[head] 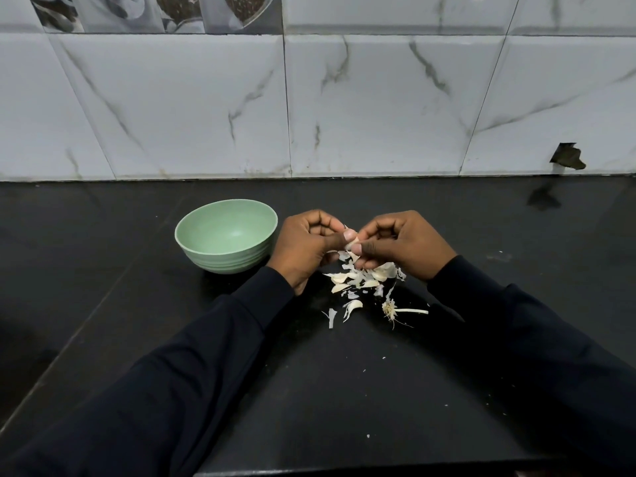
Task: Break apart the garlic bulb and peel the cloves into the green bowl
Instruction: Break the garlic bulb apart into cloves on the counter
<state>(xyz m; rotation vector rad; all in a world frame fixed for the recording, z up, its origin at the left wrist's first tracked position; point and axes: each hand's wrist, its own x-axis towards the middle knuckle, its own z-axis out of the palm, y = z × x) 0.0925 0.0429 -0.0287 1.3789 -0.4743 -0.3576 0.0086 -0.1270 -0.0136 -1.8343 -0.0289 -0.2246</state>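
A green bowl (225, 237) stands on the black counter, left of my hands, and looks empty. My left hand (306, 246) and my right hand (402, 244) meet above the counter, and both pinch one garlic clove (352, 243) between thumbs and fingertips. Papery skin hangs from the clove. Below the hands lies a heap of loose cloves and skins (361, 280). The bulb's root and stem (390, 308) lies just in front of the heap.
The black counter (309, 373) runs back to a white marble-tiled wall (344, 115). A dark hole breaks the tile (568, 156) at the far right. Small skin flakes (368, 435) dot the counter near me. The counter's front edge is at the bottom of the view.
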